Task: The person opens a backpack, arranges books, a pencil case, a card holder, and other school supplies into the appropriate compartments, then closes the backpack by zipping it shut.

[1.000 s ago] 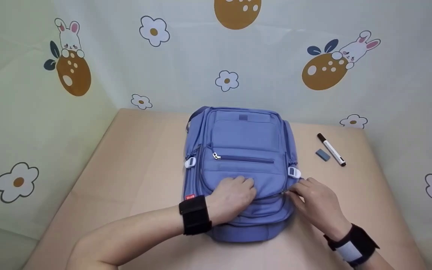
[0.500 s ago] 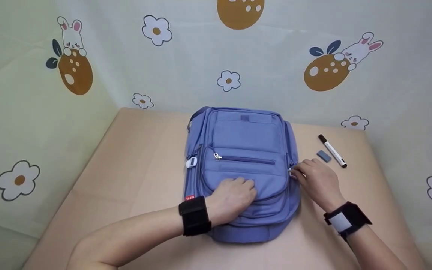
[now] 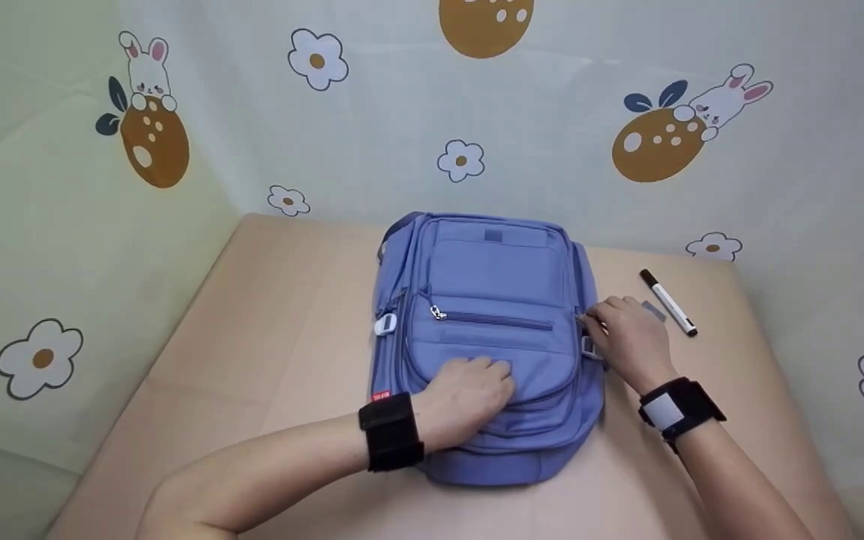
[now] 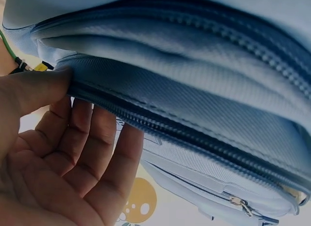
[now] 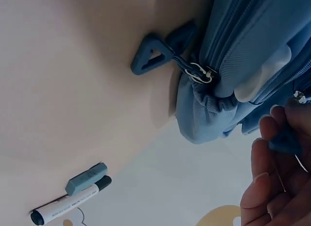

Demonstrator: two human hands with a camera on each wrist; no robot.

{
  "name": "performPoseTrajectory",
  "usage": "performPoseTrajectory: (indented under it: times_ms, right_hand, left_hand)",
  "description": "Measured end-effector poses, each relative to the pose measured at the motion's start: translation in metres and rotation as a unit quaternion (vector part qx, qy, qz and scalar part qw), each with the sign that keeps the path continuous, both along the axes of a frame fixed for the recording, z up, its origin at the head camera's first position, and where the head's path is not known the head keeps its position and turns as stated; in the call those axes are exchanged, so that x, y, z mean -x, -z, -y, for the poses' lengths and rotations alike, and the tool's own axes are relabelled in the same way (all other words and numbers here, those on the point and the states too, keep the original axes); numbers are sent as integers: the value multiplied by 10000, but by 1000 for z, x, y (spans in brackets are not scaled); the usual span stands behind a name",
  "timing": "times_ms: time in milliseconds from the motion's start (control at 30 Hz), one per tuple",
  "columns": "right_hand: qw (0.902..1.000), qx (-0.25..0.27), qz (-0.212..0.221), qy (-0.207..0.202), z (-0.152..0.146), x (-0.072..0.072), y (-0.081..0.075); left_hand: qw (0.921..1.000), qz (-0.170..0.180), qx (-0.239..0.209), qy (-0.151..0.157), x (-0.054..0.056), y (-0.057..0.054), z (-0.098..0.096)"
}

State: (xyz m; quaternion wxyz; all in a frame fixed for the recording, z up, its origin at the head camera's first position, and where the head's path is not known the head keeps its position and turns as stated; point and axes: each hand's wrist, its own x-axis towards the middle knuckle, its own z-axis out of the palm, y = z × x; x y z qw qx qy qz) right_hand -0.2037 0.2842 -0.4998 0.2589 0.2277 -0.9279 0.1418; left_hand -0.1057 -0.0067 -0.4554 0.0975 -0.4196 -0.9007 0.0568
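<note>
A blue backpack [image 3: 503,274] lies front side up on the table. My left hand [image 3: 466,394] grips the top edge of its front pocket. In the left wrist view, the thumb and fingers of that hand [image 4: 82,153] pinch the zipper-edged fabric [image 4: 160,121], and the pocket gapes beside it. At the backpack's right side my right hand [image 3: 631,337] pinches a zipper pull. This blue triangular zipper pull [image 5: 285,141] shows between the fingers in the right wrist view, close to its metal slider [image 5: 300,95].
Right of the backpack lie a black-capped white marker [image 3: 670,302] and a blue-grey eraser [image 3: 654,310], partly covered by the right hand. Two triangular pulls [image 5: 150,53] hang from another side zipper. A printed curtain [image 3: 372,112] stands behind the table [image 3: 289,322].
My right hand has moved up along the backpack's right side with the zipper pull, past the white buckle, and now overlaps the eraser. The left hand keeps its place on the pocket edge.
</note>
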Motion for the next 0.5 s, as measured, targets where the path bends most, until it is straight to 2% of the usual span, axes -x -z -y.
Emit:
performPoseTrajectory:
  times_ms: [200,333,500]
  right_hand:
    - [9986,191,-384,-323,-5,-11,1]
    - [9940,270,-514,-927,-6,-22,2]
    - [9871,83,-453,-1530,-7,-35,3]
  left_hand:
    - [9990,242,-375,-23,1,-4,4]
    - [9964,495,-689,-62,3,-7,7]
    - [9908,905,-993,-184,5,-14,9]
